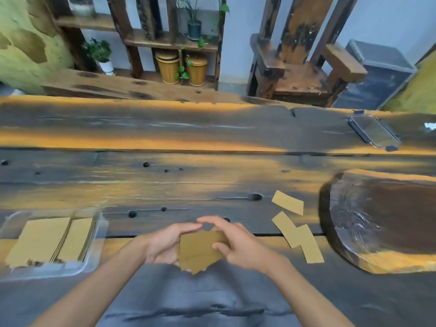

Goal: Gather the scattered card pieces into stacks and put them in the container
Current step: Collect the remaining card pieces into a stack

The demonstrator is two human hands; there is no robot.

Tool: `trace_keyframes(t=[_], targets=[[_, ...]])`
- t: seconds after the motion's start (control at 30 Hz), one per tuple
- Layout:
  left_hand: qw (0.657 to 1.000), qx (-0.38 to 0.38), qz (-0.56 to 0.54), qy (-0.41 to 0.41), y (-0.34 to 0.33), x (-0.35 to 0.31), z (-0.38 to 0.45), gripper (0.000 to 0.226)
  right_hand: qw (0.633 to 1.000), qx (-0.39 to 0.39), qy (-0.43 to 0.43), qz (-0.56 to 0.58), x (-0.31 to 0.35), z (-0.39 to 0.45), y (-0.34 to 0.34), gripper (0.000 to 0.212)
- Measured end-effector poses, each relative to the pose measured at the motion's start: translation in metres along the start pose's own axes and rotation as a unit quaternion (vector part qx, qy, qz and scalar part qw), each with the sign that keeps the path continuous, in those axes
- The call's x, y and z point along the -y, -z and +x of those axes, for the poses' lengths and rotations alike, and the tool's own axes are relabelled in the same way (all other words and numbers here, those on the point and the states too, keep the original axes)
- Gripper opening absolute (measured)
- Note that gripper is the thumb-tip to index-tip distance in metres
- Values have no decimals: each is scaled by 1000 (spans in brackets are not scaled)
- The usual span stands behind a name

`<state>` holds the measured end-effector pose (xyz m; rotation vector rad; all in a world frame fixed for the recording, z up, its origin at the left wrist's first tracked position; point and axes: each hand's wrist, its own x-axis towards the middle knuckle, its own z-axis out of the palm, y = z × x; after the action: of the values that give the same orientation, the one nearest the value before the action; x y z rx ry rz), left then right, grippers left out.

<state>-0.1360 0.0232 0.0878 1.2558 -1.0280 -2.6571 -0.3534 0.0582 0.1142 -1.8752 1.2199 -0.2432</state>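
- Clear container (99, 234) at the left held two card stacks (50, 241).
- Both hands, left hand (162, 244) and right hand (238, 244), had fingers curled around a card bundle (200, 252).
- Three loose cards (289, 228) lay to the right.

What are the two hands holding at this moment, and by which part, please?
A stack of card pieces: left hand at its left edge, right hand at its right edge.

both hands (200, 241) clasp a card stack (200, 252) above the table (188, 180).
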Motion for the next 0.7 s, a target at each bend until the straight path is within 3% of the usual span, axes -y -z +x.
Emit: trace_keyframes(t=[0.13, 0.3, 0.43, 0.57, 0.7], targets=[[996, 82, -28, -7, 5, 39, -43, 65, 999, 31, 27, -5, 41, -6, -21, 64], [995, 7, -71, -74, 7, 83, -89, 57, 991, -17, 82, -101, 75, 6, -60, 48], [978, -66, -138, -144, 13, 91, -122, 48, 984, -109, 101, -101, 97, 13, -76, 24], [937, -114, -248, -217, 33, 90, -156, 43, 973, -202, 26, 109, 130, 26, -86, 13], [908, -155, -284, -266, 45, 83, -182, 45, 896, -224, -100, 369, 170, 36, -100, 9]])
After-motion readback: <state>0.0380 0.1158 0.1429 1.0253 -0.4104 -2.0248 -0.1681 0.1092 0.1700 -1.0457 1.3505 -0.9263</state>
